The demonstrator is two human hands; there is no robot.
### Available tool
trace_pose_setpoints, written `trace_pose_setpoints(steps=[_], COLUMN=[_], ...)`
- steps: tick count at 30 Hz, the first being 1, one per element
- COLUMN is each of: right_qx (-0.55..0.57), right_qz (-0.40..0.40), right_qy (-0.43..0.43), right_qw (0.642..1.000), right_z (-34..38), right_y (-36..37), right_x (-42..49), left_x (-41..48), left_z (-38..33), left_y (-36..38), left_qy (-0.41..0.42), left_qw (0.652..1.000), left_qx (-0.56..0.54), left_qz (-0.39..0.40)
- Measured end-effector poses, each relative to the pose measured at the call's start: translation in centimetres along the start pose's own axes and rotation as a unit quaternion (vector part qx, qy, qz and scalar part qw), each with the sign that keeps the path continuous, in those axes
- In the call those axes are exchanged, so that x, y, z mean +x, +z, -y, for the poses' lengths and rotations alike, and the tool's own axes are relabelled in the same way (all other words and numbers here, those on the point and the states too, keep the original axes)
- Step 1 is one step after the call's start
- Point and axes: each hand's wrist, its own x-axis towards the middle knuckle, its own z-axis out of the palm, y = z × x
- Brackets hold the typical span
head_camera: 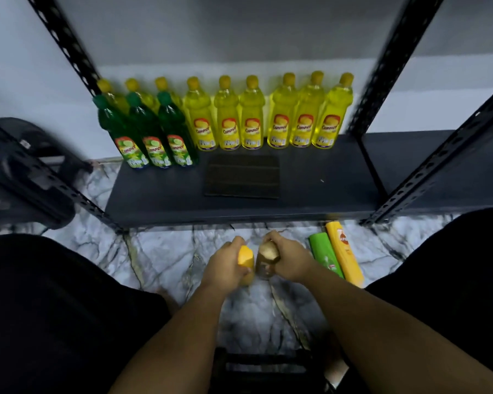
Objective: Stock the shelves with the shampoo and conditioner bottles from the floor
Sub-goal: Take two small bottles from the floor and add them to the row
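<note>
Head view, looking down at the lowest shelf and the floor in front of it. Far left: a dark, blurred object stands on the marble floor behind a black perforated upright; I cannot tell what it is. On the dark shelf board, left end: three green bottles upright in a row, with three yellow-capped bottles just behind them. To their right, six clear yellow bottles stand upright along the back edge, side by side. A dark ribbed mat lies flat on the board in front of the middle of that row. Below the shelf edge, over the floor: the left hand has its fingers curled round an orange-yellow bottle. Just beside it, the right hand grips a brown-gold bottle, fingers wrapped round its upper part. The two bottles are nearly touching, between the person's black-clad knees. Whether their bases touch the floor I cannot tell. Right of the hands, a green bottle and a yellow bottle lie flat on the floor, side by side and touching, close to the shelf's front right upright.
</note>
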Motion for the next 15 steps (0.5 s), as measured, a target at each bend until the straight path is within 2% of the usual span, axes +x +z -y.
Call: trace_pose_setpoints(steps=[6, 15], right_qx=[-0.068, -0.109], right_qz=[0.039, 0.025], right_qy=[-0.009, 0.001], right_qw=[0.997, 0.994], right_z=[1.2, 1.7], right_y=[0.6, 1.1], right_x=[-0.9, -1.8], left_x=[-0.9, -1.0], left_z=[-0.5, -1.3], left_y=[-1.0, -1.3], left_qy=[-0.001, -0.009], left_qw=[0.997, 0.994], left_qx=[0.067, 0.099], left_qz=[0.046, 0.053])
